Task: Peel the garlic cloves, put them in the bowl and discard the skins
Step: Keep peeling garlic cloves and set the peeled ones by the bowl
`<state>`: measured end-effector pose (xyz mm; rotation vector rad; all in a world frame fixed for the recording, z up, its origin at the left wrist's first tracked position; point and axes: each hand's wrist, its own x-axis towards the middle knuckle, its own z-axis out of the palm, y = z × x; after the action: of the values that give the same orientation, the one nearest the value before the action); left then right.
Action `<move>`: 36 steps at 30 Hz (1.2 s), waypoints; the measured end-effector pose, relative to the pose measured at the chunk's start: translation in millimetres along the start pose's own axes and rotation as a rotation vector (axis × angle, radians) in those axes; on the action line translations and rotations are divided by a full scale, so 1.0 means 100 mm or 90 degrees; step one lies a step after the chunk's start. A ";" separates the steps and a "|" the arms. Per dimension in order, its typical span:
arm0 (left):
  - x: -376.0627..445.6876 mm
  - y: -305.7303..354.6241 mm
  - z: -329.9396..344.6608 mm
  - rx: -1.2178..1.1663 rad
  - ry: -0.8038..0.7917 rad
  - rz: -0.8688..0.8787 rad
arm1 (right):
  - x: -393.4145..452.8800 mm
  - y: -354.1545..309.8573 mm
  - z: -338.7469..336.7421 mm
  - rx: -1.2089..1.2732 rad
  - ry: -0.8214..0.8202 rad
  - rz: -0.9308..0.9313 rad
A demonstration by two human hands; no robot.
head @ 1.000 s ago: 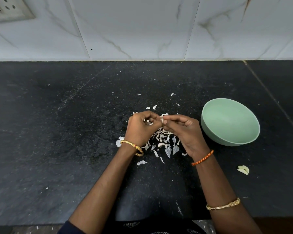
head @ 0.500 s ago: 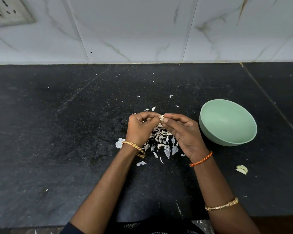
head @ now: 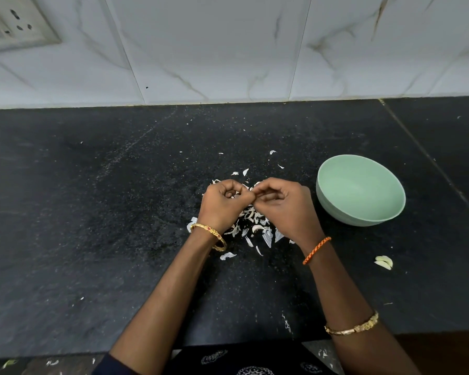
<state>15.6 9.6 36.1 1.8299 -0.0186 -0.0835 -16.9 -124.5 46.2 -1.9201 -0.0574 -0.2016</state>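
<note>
Head view: black counter (head: 92, 212), then green bowl (head: 360, 169) right of both hands, skin pile (head: 255, 223) beneath them. Left hand (head: 222, 204) and right hand (head: 284, 207) curl fingertips together, presumably pinching a clove, itself hidden. Peel gently, dropping skins onto the pile

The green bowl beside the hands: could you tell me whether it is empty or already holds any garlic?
Empty, as far as shows: the green bowl has a bare, smooth inside, and no cloves are visible in it.
</note>
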 end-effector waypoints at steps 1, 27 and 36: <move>-0.01 0.01 0.00 0.002 -0.006 0.001 | -0.01 0.00 0.02 -0.001 0.007 0.006; 0.02 0.07 0.00 -0.100 -0.080 0.047 | 0.10 0.19 -0.10 0.536 -0.002 0.214; 0.09 -0.01 0.03 -0.125 -0.066 0.028 | 0.12 0.23 -0.12 0.386 0.010 0.156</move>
<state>24.0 6.9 33.8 1.6270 -0.1196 -0.1437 -2.8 -144.4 31.4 -1.3067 0.1163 -0.0248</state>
